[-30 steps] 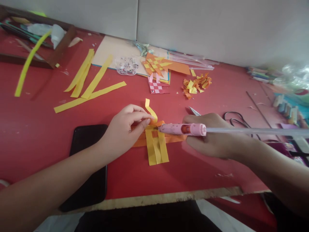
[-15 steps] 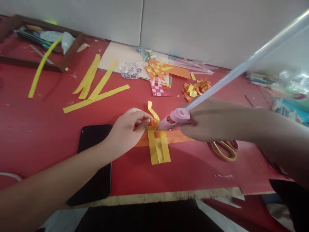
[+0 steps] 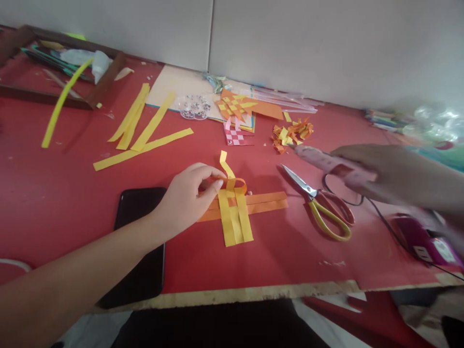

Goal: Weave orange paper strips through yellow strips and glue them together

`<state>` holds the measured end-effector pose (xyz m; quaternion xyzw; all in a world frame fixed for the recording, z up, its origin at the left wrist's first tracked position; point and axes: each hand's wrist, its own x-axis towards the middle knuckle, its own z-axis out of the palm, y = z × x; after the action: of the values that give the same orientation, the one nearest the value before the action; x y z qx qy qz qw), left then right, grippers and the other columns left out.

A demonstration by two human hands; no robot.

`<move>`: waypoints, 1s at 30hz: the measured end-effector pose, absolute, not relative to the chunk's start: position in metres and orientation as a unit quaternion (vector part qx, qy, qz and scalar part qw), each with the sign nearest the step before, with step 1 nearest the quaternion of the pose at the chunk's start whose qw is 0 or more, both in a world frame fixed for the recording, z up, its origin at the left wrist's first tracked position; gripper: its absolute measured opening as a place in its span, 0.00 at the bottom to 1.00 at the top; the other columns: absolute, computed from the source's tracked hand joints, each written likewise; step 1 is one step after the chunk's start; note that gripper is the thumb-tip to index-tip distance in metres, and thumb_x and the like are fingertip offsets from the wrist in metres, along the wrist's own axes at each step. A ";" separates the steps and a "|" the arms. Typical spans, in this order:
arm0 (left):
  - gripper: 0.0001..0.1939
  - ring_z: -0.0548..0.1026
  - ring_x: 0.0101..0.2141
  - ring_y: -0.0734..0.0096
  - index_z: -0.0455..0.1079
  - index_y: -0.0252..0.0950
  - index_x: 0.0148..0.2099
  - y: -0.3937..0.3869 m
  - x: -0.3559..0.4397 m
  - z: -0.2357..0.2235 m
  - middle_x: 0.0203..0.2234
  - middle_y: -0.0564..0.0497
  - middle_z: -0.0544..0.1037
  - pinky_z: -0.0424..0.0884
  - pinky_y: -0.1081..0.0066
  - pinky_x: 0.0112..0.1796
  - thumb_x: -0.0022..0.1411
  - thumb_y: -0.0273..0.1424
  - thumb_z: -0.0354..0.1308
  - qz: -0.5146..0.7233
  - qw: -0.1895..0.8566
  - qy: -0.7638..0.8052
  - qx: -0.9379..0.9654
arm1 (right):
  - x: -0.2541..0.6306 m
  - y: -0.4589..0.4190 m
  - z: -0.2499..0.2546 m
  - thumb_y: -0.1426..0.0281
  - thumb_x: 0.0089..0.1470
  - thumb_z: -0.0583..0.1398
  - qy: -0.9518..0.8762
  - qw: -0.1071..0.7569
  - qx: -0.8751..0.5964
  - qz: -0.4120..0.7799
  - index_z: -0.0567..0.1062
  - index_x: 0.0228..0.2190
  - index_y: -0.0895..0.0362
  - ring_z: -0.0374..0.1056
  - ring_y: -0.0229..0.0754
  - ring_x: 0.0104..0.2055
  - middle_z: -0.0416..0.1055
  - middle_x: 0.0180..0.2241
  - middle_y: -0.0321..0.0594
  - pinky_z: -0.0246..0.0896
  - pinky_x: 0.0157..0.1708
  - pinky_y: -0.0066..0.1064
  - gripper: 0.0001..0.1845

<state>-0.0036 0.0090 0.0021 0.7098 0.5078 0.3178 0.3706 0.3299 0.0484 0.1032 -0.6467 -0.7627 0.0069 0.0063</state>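
close by the left hand (image 3: 190, 195), well apart from the right hand (image 3: 386, 171)

pinches a curled orange strip (image 3: 244, 184) between left thumb and finger; grips a blurred pink glue gun (image 3: 321, 161) on the right. lies just right of the left fingers as a flat, matte paper weave (image 3: 241, 208), stretching sideways along orange strips (image 3: 268, 207), crossed by yellow strips (image 3: 228, 224) pointing bodyward. farther right, includes shiny-bladed scissors (image 3: 310, 191) set aslant.

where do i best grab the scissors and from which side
Probably by the yellow and red handles, coming from the near right: the scissors lie flat with that end toward your right, while the pointed blades aim away and leftward.
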 end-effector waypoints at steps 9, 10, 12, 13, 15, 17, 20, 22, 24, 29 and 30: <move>0.19 0.76 0.40 0.64 0.63 0.39 0.52 0.003 -0.007 0.003 0.41 0.47 0.74 0.73 0.62 0.41 0.57 0.25 0.55 0.341 0.397 0.512 0.681 | 0.383 0.081 0.050 0.81 0.56 0.48 -0.802 -0.157 -0.577 -0.004 0.74 0.52 0.63 0.66 0.51 0.55 0.73 0.51 0.56 0.52 0.44 0.44 0.26; 0.21 0.76 0.39 0.65 0.62 0.39 0.53 0.002 -0.007 0.002 0.42 0.48 0.73 0.74 0.63 0.40 0.57 0.24 0.54 0.345 0.419 0.508 0.669 | 0.379 0.077 0.052 0.82 0.55 0.48 -0.808 -0.138 -0.573 -0.015 0.74 0.53 0.61 0.65 0.51 0.56 0.73 0.52 0.54 0.53 0.45 0.44 0.27; 0.20 0.76 0.36 0.67 0.61 0.40 0.53 0.000 -0.009 0.002 0.43 0.48 0.72 0.75 0.64 0.37 0.58 0.24 0.54 0.351 0.459 0.498 0.647 | 0.358 0.063 0.057 0.83 0.53 0.50 -0.820 -0.066 -0.566 -0.053 0.75 0.50 0.59 0.66 0.51 0.56 0.74 0.51 0.53 0.55 0.47 0.42 0.26; 0.19 0.76 0.36 0.67 0.62 0.40 0.53 0.000 -0.010 0.002 0.43 0.47 0.72 0.75 0.64 0.37 0.59 0.25 0.53 0.350 0.470 0.497 0.640 | 0.343 0.054 0.059 0.84 0.52 0.52 -0.826 -0.032 -0.561 -0.050 0.76 0.49 0.59 0.68 0.50 0.53 0.74 0.50 0.53 0.58 0.47 0.41 0.25; 0.15 0.76 0.39 0.65 0.63 0.40 0.52 0.000 -0.012 0.005 0.43 0.47 0.73 0.75 0.64 0.37 0.62 0.28 0.54 0.344 0.467 0.505 0.639 | 0.306 0.034 0.056 0.78 0.57 0.55 -0.822 0.047 -0.568 -0.028 0.76 0.46 0.56 0.74 0.47 0.44 0.77 0.46 0.50 0.64 0.41 0.38 0.17; 0.14 0.76 0.42 0.63 0.65 0.40 0.51 0.002 -0.014 0.008 0.42 0.47 0.74 0.75 0.65 0.38 0.63 0.32 0.56 0.337 0.440 0.525 0.646 | 0.269 0.018 0.043 0.73 0.60 0.54 -0.853 0.155 -0.498 0.031 0.78 0.42 0.54 0.75 0.45 0.43 0.79 0.41 0.43 0.68 0.41 0.37 0.13; 0.15 0.77 0.40 0.65 0.65 0.42 0.51 0.004 -0.018 0.011 0.39 0.50 0.76 0.75 0.67 0.38 0.63 0.36 0.58 0.317 0.400 0.555 0.657 | 0.232 0.005 0.015 0.72 0.62 0.55 -0.852 0.240 -0.450 0.116 0.78 0.43 0.53 0.75 0.43 0.46 0.79 0.43 0.41 0.71 0.48 0.38 0.12; 0.15 0.78 0.36 0.67 0.66 0.43 0.50 0.005 -0.021 0.012 0.37 0.51 0.77 0.75 0.68 0.36 0.62 0.37 0.59 0.301 0.384 0.564 0.667 | 0.223 0.003 0.000 0.73 0.62 0.57 -0.855 0.273 -0.421 0.132 0.78 0.43 0.54 0.75 0.42 0.46 0.78 0.44 0.42 0.72 0.48 0.37 0.12; 0.14 0.78 0.33 0.67 0.66 0.43 0.49 0.006 -0.023 0.012 0.35 0.52 0.77 0.76 0.68 0.35 0.61 0.38 0.60 0.286 0.371 0.565 0.680 | 0.224 0.002 -0.008 0.74 0.61 0.58 -0.862 0.295 -0.386 0.140 0.78 0.44 0.55 0.75 0.41 0.46 0.78 0.43 0.43 0.73 0.47 0.36 0.12; 0.11 0.79 0.30 0.66 0.69 0.43 0.45 0.006 -0.024 0.012 0.32 0.52 0.78 0.77 0.68 0.31 0.61 0.39 0.58 0.252 0.358 0.553 0.709 | 0.229 0.000 -0.010 0.77 0.60 0.58 -0.881 0.299 -0.343 0.130 0.78 0.44 0.55 0.74 0.42 0.44 0.77 0.41 0.44 0.74 0.45 0.37 0.13; 0.10 0.79 0.30 0.67 0.69 0.43 0.44 0.006 -0.023 0.012 0.32 0.52 0.78 0.77 0.68 0.30 0.61 0.39 0.58 0.248 0.354 0.552 0.713 | 0.230 0.000 -0.009 0.77 0.60 0.58 -0.885 0.295 -0.338 0.126 0.77 0.44 0.54 0.74 0.42 0.43 0.77 0.41 0.43 0.74 0.44 0.37 0.13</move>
<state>-0.0232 0.0063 0.0118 0.7131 0.5520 0.2483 0.3537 0.2296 0.0001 -0.0094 -0.3382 -0.8847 0.1255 0.2953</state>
